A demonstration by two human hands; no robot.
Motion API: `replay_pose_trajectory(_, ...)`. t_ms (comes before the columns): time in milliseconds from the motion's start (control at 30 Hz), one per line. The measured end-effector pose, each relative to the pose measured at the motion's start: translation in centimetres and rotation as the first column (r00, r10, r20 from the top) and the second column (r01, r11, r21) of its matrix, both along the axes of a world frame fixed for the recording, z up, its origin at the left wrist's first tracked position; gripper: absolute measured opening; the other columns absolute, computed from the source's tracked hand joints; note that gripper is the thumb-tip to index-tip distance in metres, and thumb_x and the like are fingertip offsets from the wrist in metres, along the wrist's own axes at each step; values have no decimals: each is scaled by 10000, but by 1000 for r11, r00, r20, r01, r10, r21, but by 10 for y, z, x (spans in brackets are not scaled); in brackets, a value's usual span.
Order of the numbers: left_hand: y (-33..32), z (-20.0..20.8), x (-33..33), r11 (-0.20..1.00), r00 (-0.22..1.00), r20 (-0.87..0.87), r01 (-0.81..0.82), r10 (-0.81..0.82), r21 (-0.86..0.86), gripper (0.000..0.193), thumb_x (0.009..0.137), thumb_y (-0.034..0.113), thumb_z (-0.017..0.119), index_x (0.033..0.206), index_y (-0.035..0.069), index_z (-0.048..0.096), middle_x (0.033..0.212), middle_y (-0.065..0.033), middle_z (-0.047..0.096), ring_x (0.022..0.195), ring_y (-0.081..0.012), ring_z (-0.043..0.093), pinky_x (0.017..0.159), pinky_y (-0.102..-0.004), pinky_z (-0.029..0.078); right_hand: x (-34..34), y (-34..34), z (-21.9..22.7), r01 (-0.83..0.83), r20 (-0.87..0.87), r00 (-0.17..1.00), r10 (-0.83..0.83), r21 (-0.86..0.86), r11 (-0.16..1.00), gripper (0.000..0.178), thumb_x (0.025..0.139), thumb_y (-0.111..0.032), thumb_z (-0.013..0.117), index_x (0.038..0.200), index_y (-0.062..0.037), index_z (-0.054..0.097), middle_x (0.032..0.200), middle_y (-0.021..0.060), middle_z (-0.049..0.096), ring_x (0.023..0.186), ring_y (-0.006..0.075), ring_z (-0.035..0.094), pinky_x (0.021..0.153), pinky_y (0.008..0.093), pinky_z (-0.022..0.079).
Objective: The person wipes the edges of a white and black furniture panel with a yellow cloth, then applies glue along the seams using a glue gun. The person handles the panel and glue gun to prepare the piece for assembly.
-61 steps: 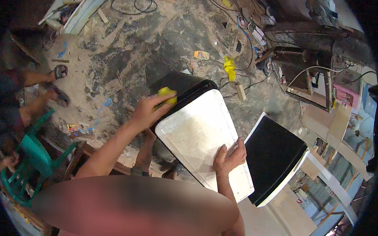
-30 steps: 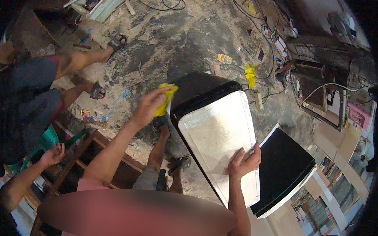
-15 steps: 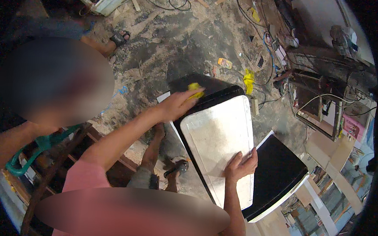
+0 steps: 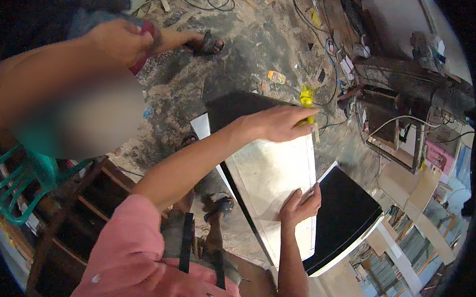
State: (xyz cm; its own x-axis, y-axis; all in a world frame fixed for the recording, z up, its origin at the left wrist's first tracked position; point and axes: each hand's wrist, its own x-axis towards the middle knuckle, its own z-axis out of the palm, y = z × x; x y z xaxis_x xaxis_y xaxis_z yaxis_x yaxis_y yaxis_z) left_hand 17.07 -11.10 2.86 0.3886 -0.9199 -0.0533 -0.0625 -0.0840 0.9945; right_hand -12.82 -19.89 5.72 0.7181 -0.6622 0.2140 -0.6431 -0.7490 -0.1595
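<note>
A: Where does the white-faced panel (image 4: 272, 166) lie?

B: In front of the person, its long axis running from the far end, slightly left, down to the near end, slightly right. What carries it, I can't tell.

A: And the left hand (image 4: 274, 123)?

B: It reaches across the far end to the far right corner, pinching a yellow cloth (image 4: 306, 121) under the fingers, with the index finger pointing out past that corner. The cloth sits right at the corner.

A: Which hand is nearer the long right edge's middle?

B: The right hand (image 4: 301, 206). Thumb and fingers are spread, thumb on the white face, fingertips at the edge. Whether they curl under it, I can't tell.

A: Anything past that edge?

B: A black panel with a white border (image 4: 347, 219), just beside it.
</note>
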Motion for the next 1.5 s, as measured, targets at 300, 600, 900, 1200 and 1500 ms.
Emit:
replay_pose_trajectory(300,150,36,-26,951,992,-93,-50,83,306,530,991,163,559,1498,49,453,1316,-220,643,1226,-329,629,1053,-380,462,3,1,3,94,-12,996,-93,97,991,618,873,-352,660,1377,-16,537,1313,179,598,1231,370,511,1051,495,313)
replay_pose_trajectory(600,110,43,-2,931,966,147,-246,213,269,383,953,173,609,1306,27,624,1129,-235,704,1037,-362,701,888,-411,548,-12,-5,-8,106,-38,994,-103,69,992,625,833,-305,696,1371,-25,545,1310,185,599,1231,370,511,1061,506,302)
replay_pose_trajectory(900,18,25,-81,893,829,501,-396,248,213,514,993,208,560,1459,22,450,1157,-256,671,865,-389,703,754,-456,592,-38,6,10,199,-34,979,-199,-3,980,663,956,-539,524,1369,-21,554,1295,210,597,1233,419,503,1039,554,342)
replay_pose_trajectory(1200,160,14,-147,739,738,585,-591,335,322,390,1016,310,546,1358,128,590,1051,-196,710,921,-415,690,796,-520,556,-43,10,10,219,-34,976,-217,94,971,629,905,-461,580,1398,-72,545,1415,156,548,1332,380,467,1034,591,335)
replay_pose_trajectory(1500,413,5,-433,339,954,295,-293,49,894,519,954,492,564,1317,127,621,970,-215,739,887,-393,722,785,-487,577,-112,0,26,-220,292,946,142,256,941,697,811,-276,678,1442,-49,490,1489,281,426,1380,438,401,1119,583,292)
